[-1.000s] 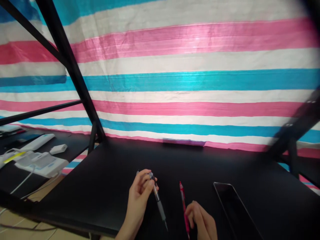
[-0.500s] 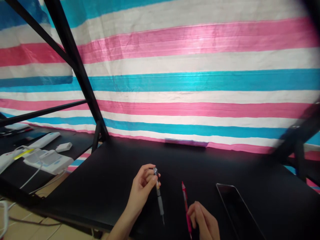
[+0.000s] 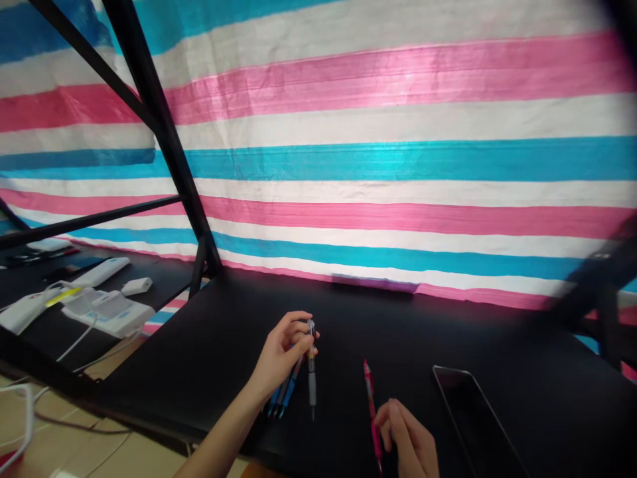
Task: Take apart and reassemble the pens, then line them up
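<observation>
In the head view my left hand (image 3: 286,345) is closed on a clear pen with a grey grip (image 3: 312,385), held near its top between thumb and fingers. The pen's point faces down toward the black tabletop. Under and beside that wrist lie several blue pens (image 3: 284,395), partly covered by the hand and forearm. A pink pen (image 3: 371,408) lies lengthwise just left of my right hand (image 3: 408,438). Its curled, closed fingertips come right up to the pen's side; whether anything is between them is hidden.
A dark phone (image 3: 475,418) lies to the right on the black table (image 3: 199,372). Black frame posts (image 3: 172,153) rise at the left, before a striped sheet (image 3: 373,119). On the neighbouring table are power strips (image 3: 112,315) with cables.
My left hand has moved slightly up with the clear pen, which now hangs straighter. Blue pens now show beside that wrist. The right hand has barely moved.
</observation>
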Motion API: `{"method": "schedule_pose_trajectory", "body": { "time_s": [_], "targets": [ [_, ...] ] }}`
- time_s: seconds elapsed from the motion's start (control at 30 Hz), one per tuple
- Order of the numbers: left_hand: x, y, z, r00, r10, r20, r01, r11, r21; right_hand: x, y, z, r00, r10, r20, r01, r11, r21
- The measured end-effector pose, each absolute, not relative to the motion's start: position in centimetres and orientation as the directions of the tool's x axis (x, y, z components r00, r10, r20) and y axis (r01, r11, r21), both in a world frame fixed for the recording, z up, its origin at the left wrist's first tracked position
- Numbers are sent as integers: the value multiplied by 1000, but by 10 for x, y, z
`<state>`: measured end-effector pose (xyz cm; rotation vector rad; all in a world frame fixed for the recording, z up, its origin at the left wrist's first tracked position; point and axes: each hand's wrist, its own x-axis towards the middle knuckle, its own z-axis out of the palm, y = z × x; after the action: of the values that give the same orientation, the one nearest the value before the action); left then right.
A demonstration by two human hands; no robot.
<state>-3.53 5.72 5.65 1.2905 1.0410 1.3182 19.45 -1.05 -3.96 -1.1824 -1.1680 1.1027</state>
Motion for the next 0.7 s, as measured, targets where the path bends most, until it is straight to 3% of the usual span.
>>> {"method": "schedule_pose_trajectory", "body": {
  "time_s": [0.2,0.3,0.37,0.47,0.57,0.7],
  "targets": [
    [-38,70,48,105,984,145,28,-149,988,194,-14,-30,137,978,157,101,144,-984],
    [-38,76,39,134,981,141,127,-158,979,220,-14,-19,216,939,268,388,169,-906],
    [-39,79,35,146,979,143,216,-172,961,250,-14,-13,289,883,369,611,126,-781],
    [-41,83,30,156,975,161,368,-208,906,296,-18,-10,395,825,404,838,-143,-527],
    [-44,85,28,173,967,190,516,-253,819,321,-26,-16,493,812,313,853,-378,-361],
    [-46,86,23,219,950,223,647,-313,696,318,-29,-27,509,794,332,858,-441,-263]
  ]
}}
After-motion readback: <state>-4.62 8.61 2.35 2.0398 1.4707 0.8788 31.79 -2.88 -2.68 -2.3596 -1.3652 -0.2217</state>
